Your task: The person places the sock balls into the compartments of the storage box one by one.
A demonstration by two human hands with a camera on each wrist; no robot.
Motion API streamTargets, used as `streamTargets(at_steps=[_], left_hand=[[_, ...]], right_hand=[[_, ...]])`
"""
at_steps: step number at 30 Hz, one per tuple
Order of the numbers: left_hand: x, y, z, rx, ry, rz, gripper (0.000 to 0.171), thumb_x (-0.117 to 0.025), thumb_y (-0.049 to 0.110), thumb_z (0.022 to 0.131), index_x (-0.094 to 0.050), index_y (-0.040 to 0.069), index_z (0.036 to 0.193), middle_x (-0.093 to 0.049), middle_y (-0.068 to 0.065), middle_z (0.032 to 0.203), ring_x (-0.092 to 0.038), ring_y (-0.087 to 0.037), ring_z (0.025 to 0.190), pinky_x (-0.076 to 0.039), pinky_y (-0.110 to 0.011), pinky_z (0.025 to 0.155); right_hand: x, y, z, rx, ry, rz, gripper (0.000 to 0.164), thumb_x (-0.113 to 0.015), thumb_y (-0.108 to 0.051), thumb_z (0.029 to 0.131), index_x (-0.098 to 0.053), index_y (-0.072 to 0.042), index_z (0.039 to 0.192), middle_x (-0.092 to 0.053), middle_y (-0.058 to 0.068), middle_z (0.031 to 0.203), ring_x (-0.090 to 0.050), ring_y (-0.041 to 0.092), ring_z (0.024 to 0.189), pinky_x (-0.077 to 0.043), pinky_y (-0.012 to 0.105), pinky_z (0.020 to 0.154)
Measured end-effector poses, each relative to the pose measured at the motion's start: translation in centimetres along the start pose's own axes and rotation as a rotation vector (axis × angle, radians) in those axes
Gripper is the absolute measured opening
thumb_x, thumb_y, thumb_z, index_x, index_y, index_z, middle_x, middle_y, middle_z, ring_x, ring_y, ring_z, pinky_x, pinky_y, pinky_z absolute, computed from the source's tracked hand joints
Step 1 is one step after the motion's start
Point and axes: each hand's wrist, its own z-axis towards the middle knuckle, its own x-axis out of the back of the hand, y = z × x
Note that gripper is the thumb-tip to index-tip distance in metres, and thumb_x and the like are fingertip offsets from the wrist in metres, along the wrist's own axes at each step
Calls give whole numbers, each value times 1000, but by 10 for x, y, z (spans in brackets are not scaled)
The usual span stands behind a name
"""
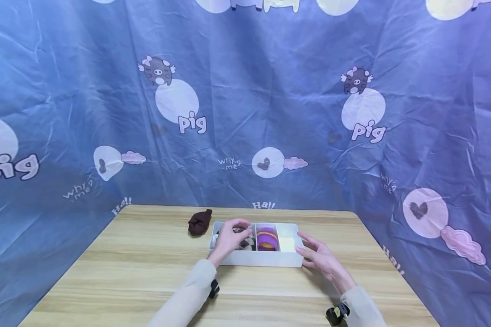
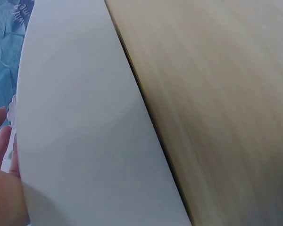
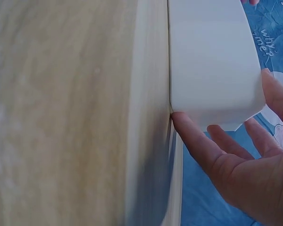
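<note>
A white divided box (image 1: pixel 262 259) lies lengthwise on the table. My left hand (image 1: pixel 228 237) is over its left compartment, thumb and forefinger apart above a black-and-beige checkered cloth roll (image 1: pixel 248 242); its other fingers are partly hidden. Rolled purple cloth with orange stripes (image 1: pixel 267 237) fills the middle compartment. In the right compartment only the pale floor shows. My right hand (image 1: pixel 320 258) spans the box's right end, fingers spread and fairly straight, with fingertips against the end wall (image 3: pixel 217 61) in the right wrist view. The left wrist view shows the box's long front wall (image 2: pixel 89 117).
A dark maroon cloth bundle (image 1: pixel 199 223) lies on the wooden table (image 1: pixel 147 272), behind and left of the box. A blue printed curtain (image 1: pixel 245 113) hangs behind the table's far edge and along both sides.
</note>
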Motion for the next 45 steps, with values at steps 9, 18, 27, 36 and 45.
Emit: streamTargets(at_steps=[9,18,27,36,45], left_hand=[[26,-10,-5,7,38,24,25,-75,16,84,-73,3,106,-75,-9,100,-68,-20,95,-53,-27,82],[56,-23,-6,57,92,-68,21,-75,9,85,-73,3,105,-74,-12,99,-67,-21,94,-51,-21,79],[73,-33,-4,72,97,-74,23,-75,7,84,-72,0,106,-73,-14,99,-68,-19,92,-50,-21,81],[95,-47,0,102,124,-109,28,-75,2,83,-69,-4,110,-71,-22,105,-65,-12,87,-51,-17,77],[123,-61,8,180,87,-108,46,-76,2,82,-60,-8,123,-65,-28,118,-65,-10,93,-49,-15,81]], right_hand=[[6,4,1,19,-68,12,72,-64,-15,95,-25,-5,155,-19,33,156,-54,30,122,-50,49,98],[17,3,1,39,-169,25,76,-63,-18,96,-18,-3,155,-15,36,155,-53,26,122,-52,44,96],[18,2,1,33,-156,41,73,-63,-17,96,-21,-3,155,-16,35,155,-55,25,119,-52,46,96],[15,4,1,38,-131,46,67,-64,-15,95,-28,1,150,-19,35,154,-57,23,115,-53,46,94],[13,6,1,31,-100,73,53,-63,-10,94,-33,8,134,-25,33,149,-60,19,103,-55,44,91]])
